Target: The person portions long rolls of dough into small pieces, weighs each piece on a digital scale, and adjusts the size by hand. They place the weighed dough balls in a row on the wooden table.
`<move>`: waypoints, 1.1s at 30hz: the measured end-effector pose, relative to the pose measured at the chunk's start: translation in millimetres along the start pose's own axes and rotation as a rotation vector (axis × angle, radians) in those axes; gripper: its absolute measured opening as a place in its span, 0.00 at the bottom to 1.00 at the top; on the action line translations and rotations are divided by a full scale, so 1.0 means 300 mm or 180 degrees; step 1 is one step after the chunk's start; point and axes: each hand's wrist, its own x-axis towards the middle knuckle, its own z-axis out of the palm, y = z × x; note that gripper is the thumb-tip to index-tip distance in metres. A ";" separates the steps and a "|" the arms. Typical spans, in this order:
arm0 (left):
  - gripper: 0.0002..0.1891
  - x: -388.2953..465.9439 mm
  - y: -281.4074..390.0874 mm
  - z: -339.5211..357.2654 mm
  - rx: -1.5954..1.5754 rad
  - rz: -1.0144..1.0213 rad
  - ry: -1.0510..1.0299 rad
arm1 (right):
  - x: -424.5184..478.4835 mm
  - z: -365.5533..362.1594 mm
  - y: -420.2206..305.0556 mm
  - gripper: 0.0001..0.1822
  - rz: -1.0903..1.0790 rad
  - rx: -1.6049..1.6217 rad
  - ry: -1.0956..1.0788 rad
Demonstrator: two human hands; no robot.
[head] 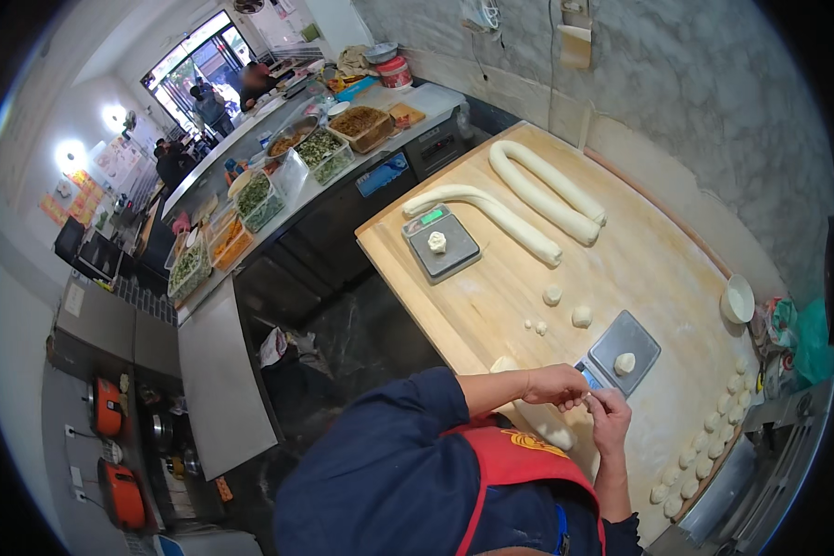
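My left hand (557, 386) and my right hand (609, 417) meet over the near edge of a digital kitchen scale (641, 340), fingertips close together on a tiny pale bit, likely dough. A dough lump (625, 363) sits on that scale's plate. Partly under my forearm lies a thick dough roll (545, 424). Farther off, a second digital scale (452, 258) carries another dough lump (437, 242). Beside it lie a long dough roll (504, 221) and a folded one (538, 177). Two dough balls (582, 317) and small scraps (541, 328) rest between the scales.
Rows of dough pieces (700, 441) line the wooden worktop's (472, 306) right edge, near a white bowl (737, 299) and a steel appliance (757, 472). Across the dark floor gap, a counter holds tubs of chopped fillings (256, 198). Several people are in the far background.
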 end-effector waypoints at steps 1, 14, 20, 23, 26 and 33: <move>0.13 0.009 -0.008 0.001 -0.0099 -0.0047 -0.0101 | -0.001 -0.002 0.001 0.03 -0.0029 -0.0052 0.0072; 0.07 0.060 -0.076 -0.045 -0.0345 0.0495 0.1087 | 0.049 -0.082 0.086 0.06 0.0671 0.0277 0.1753; 0.11 0.060 -0.051 -0.092 -0.0621 0.0580 0.1227 | 0.139 -0.169 0.215 0.03 0.0595 -0.0077 0.1833; 0.11 0.066 -0.049 -0.105 -0.0621 0.0555 0.1185 | 0.198 -0.154 0.263 0.01 -0.0099 -0.1229 0.1798; 0.10 0.062 -0.046 -0.102 -0.0659 0.0458 0.1186 | 0.205 -0.151 0.279 0.02 -0.0335 -0.2197 0.1319; 0.11 0.117 0.070 -0.073 -0.0865 0.0434 0.0677 | 0.188 -0.140 0.065 0.09 0.0021 -0.0630 0.1146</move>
